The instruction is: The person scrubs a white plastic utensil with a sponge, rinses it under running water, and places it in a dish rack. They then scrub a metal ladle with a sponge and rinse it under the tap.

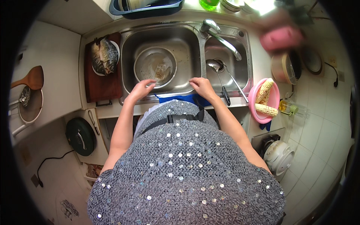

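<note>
A round metal basin (pixel 137 70) sits in the large left bowl of the stainless steel sink (pixel 188 56). Cloudy water and a pale, translucent lump (pixel 161 73) that I cannot identify lie inside it. My left hand (pixel 143 87) hovers over the basin's near rim, fingers loosely bent and holding nothing; whether it touches the rim I cannot tell. Above the sink's front edge, right of the basin, my right hand (pixel 200 85) is empty with its fingers slightly curled. A blue cloth (pixel 185 99) hangs over the edge between my hands.
Left of the sink, fish (pixel 104 56) lie on a white plate atop a brown board (pixel 94 90). The smaller bowl holds a ladle (pixel 214 65) and another long-handled utensil (pixel 239 88) under the faucet (pixel 225 42). Corn cobs (pixel 265 109) fill a pink basin (pixel 252 104) at right.
</note>
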Demonstrator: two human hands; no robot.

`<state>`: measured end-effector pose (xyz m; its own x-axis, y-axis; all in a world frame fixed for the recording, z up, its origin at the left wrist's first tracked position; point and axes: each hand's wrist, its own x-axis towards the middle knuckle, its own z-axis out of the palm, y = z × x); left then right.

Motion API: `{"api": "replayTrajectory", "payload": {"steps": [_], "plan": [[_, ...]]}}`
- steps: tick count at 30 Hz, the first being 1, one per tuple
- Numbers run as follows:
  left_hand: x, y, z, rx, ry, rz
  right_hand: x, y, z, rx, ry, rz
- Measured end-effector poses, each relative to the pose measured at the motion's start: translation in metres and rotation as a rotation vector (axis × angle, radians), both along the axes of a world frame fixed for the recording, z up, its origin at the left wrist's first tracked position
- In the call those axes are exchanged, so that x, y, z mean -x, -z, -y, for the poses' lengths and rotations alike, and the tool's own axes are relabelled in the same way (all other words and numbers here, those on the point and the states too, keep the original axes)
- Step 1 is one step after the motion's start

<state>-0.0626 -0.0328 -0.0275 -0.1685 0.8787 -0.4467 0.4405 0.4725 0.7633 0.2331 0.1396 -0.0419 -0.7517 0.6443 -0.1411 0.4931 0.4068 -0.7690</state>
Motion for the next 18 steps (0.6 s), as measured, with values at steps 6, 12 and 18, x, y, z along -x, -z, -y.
{"api": "replayTrajectory", "payload": {"steps": [6, 12, 18], "plan": [[-0.006, 0.008, 0.009, 0.197, 0.113, -0.517, -0.009, -0.028, -0.039, -0.150, 0.180, -0.147], [-0.008, 0.012, -0.005, 0.281, -0.069, -0.203, 0.022, -0.054, -0.084, -0.388, -0.298, -0.023], [-0.006, 0.016, 0.000, 0.191, -0.015, -0.255, 0.109, -0.078, -0.173, -0.367, 0.067, -0.280]]}}
